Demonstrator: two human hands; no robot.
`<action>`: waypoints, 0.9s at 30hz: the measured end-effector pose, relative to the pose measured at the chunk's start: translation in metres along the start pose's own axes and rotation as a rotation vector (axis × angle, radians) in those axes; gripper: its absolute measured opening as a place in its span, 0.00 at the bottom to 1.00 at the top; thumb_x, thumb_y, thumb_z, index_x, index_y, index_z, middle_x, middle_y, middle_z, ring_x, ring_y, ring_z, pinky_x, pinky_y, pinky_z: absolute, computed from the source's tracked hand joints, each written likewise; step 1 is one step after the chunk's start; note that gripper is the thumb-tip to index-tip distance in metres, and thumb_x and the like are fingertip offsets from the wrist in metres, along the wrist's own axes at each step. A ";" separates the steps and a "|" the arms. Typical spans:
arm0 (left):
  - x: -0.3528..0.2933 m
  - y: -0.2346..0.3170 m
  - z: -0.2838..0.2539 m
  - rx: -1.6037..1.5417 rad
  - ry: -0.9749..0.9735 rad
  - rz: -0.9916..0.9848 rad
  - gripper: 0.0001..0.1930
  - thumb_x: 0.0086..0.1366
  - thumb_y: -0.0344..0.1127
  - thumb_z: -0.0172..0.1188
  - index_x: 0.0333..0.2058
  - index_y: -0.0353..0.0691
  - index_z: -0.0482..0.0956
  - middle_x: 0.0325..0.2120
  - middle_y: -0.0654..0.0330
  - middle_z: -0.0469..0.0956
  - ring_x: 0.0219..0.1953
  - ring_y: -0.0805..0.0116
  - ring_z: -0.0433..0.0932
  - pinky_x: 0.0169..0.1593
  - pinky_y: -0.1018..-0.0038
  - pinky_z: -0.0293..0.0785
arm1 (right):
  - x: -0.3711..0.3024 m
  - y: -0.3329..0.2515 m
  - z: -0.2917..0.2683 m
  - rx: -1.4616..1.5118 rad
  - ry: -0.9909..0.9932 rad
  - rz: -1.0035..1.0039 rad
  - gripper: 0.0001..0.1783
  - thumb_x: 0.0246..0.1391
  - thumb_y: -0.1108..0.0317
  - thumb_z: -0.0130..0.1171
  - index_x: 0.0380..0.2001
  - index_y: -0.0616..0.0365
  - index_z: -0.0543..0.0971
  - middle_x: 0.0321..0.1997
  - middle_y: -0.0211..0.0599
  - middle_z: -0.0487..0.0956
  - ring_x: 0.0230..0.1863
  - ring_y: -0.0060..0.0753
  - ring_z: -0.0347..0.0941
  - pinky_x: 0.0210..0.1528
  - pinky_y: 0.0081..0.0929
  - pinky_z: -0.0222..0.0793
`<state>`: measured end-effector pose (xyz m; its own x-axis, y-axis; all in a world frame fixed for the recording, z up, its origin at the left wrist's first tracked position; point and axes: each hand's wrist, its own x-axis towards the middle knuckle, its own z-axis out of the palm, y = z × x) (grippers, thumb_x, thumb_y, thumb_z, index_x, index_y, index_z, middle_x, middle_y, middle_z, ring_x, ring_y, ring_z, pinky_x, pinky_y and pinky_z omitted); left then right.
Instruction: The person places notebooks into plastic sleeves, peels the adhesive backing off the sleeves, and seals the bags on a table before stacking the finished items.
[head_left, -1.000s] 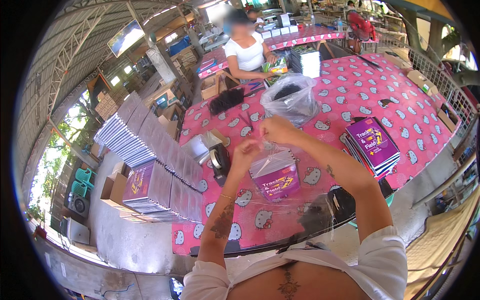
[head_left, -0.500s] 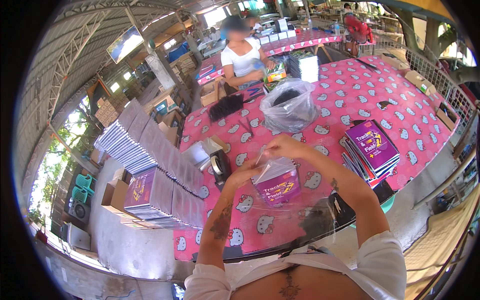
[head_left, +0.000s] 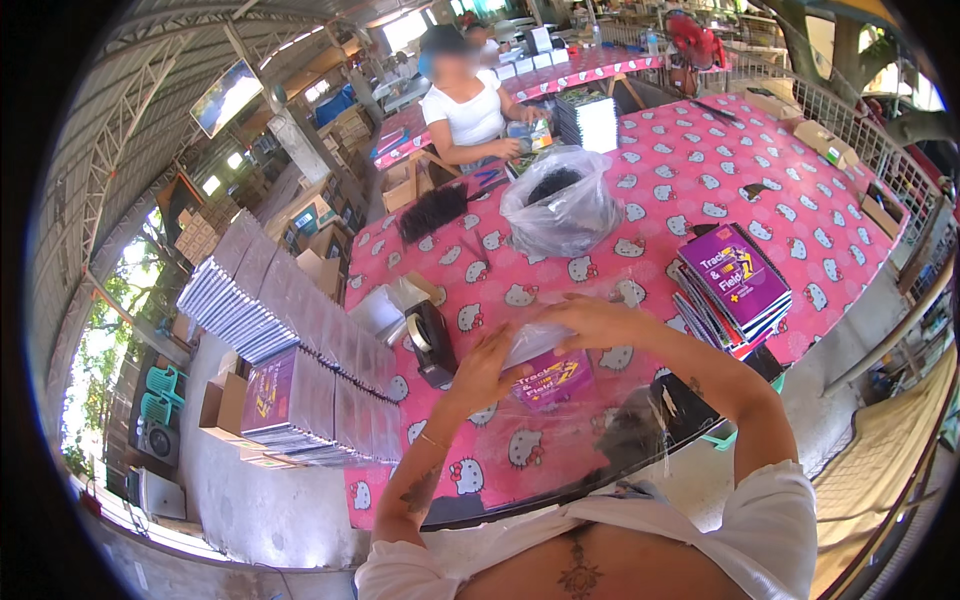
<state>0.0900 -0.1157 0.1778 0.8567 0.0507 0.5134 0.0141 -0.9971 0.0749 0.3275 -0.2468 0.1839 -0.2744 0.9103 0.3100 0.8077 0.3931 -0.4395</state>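
A purple spiral notebook (head_left: 553, 388) lies on the table in front of me, with a clear plastic wrapper (head_left: 535, 343) over its far end. My left hand (head_left: 485, 370) rests at the notebook's left side, fingers stretched out along the plastic. From the right, my right hand (head_left: 595, 320) reaches over the far end, its fingers also extended, touching the wrapper. Both hands partly cover the notebook. Just left of my left hand stands a black tape dispenser (head_left: 430, 345).
Tall stacks of wrapped notebooks (head_left: 320, 400) stand on the left. More purple notebooks (head_left: 735, 280) are piled on the right. A clear plastic bag (head_left: 562, 205) with dark contents sits farther back on the pink table (head_left: 650, 220). Across it, a person (head_left: 470, 110) handles a notebook.
My hands have gone from pinching the wrapper's raised top to lying along it with fingers stretched. The plastic is now lower over the notebook, and my right hand has shifted right and down.
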 end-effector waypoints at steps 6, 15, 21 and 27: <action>0.001 0.008 -0.019 -0.301 -0.141 -0.328 0.10 0.60 0.36 0.66 0.37 0.37 0.84 0.38 0.50 0.80 0.37 0.56 0.80 0.40 0.62 0.76 | 0.006 -0.012 0.007 0.079 0.081 0.064 0.17 0.42 0.61 0.70 0.35 0.57 0.81 0.46 0.39 0.80 0.52 0.44 0.74 0.53 0.40 0.69; 0.016 -0.020 0.006 -0.149 -0.146 -0.525 0.19 0.59 0.44 0.67 0.43 0.37 0.77 0.24 0.54 0.80 0.30 0.61 0.81 0.37 0.64 0.73 | 0.045 0.007 -0.006 -0.155 -0.040 0.186 0.22 0.44 0.61 0.72 0.41 0.58 0.79 0.43 0.37 0.81 0.42 0.38 0.78 0.41 0.36 0.72; 0.033 -0.081 0.017 -1.070 -0.379 -0.768 0.16 0.60 0.38 0.68 0.42 0.33 0.80 0.33 0.62 0.81 0.36 0.72 0.79 0.41 0.75 0.72 | 0.038 0.052 0.014 0.741 -0.164 0.340 0.23 0.51 0.59 0.71 0.46 0.60 0.78 0.44 0.34 0.79 0.44 0.27 0.75 0.47 0.29 0.70; 0.028 -0.097 0.060 -1.271 0.078 -0.970 0.15 0.66 0.39 0.57 0.43 0.34 0.81 0.37 0.61 0.82 0.37 0.71 0.80 0.43 0.75 0.74 | 0.024 0.052 0.015 0.689 -0.017 0.435 0.24 0.49 0.58 0.72 0.45 0.59 0.79 0.42 0.35 0.80 0.44 0.27 0.75 0.46 0.27 0.70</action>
<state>0.1440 -0.0213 0.1336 0.7522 0.6493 -0.1122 0.0591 0.1030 0.9929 0.3547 -0.2028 0.1556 -0.0224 0.9996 -0.0184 0.3427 -0.0096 -0.9394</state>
